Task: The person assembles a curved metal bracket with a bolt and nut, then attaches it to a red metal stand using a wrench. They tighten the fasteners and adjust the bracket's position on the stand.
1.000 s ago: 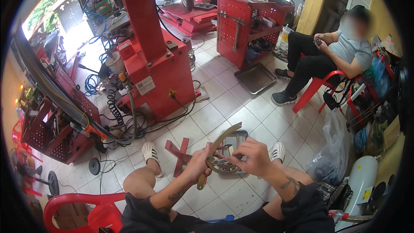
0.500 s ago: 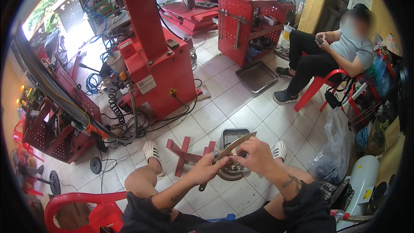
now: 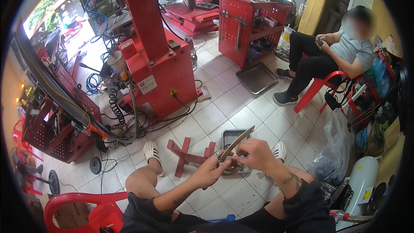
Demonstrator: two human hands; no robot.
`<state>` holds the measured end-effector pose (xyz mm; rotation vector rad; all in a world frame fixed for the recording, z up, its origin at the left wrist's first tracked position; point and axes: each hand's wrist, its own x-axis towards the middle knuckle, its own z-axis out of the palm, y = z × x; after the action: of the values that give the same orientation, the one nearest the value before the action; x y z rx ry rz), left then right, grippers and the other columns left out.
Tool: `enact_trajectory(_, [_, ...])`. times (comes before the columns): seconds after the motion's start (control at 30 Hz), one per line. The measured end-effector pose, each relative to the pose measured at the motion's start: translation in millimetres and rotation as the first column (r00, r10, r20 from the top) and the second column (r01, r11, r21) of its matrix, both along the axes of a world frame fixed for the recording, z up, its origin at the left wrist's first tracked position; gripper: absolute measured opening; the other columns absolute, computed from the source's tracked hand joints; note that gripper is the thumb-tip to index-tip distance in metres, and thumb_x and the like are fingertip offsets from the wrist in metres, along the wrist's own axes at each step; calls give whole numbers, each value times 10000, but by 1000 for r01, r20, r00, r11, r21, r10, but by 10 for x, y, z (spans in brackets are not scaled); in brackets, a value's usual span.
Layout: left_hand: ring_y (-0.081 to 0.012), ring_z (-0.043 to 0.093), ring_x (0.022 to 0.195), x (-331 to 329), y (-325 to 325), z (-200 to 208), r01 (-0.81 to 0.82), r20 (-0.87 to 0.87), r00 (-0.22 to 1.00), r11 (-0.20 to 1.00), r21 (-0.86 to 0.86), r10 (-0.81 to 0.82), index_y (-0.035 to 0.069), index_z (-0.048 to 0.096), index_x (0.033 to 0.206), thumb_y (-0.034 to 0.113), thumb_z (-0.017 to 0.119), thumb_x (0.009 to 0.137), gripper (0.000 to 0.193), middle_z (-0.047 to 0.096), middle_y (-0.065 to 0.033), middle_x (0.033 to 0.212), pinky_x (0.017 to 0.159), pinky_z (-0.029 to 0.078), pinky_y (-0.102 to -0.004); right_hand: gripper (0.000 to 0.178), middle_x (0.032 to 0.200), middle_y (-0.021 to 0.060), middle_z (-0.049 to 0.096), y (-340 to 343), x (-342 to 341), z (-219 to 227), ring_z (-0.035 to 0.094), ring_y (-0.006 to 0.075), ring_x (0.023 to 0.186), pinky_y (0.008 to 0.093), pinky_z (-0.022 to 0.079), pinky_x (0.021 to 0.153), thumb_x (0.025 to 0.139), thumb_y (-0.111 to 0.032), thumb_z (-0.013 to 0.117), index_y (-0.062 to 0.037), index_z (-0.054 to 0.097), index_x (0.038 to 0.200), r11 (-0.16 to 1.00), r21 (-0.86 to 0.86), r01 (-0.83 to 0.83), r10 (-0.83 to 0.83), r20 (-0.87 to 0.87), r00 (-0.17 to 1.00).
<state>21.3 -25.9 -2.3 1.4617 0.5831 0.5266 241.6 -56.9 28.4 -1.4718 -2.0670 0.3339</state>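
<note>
Clearly, the left grip holds a curved strip.

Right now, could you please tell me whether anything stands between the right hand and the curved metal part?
Nothing visible does: the right hand is close beside the curved metal part, which the left hand holds. The tray shows behind, not between. Whether they touch is unclear.

The left forearm and right forearm slant inward, both tattooed. The left hand is closed in a grip, thumb toward the right hand, which sits just beside it, fingers curled inward, knuckles up.
</note>
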Motion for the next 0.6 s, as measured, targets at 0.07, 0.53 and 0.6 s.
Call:
enact_trajectory(0.07, [-130,637,1052,-16,-6,85,5,18,1000,996,-92,-4,16,506,1321,211,504,1082,309,668,-72,1130,946,489,-308,239,694,59,628,-4,-10,2,614,274,651,379,491,597,753,-284,833,-103,677,754,999,-26,-18,19,32,999])
enact_trajectory(0.53, [-174,673,995,-50,63,112,-192,137,957,915,-355,254,-6,491,1379,248,545,1070,404,658,-102,1137,869,556,-334,1174,1324,158,467,-9,-282,-3,370,411,1358,566,278,1136,463,-653,908,-82,469,1389,995,103,-13,-9,215,976])
enact_trajectory(0.6, [-169,673,990,-53,68,43,-231,113,951,905,-358,287,-4,495,1371,244,547,1069,395,656,-101,1143,866,557,-330,1171,1345,158,445,-18,-382,-85,357,415,1378,587,271,1140,482,-608,916,-91,423,1410,992,123,6,-34,231,972])
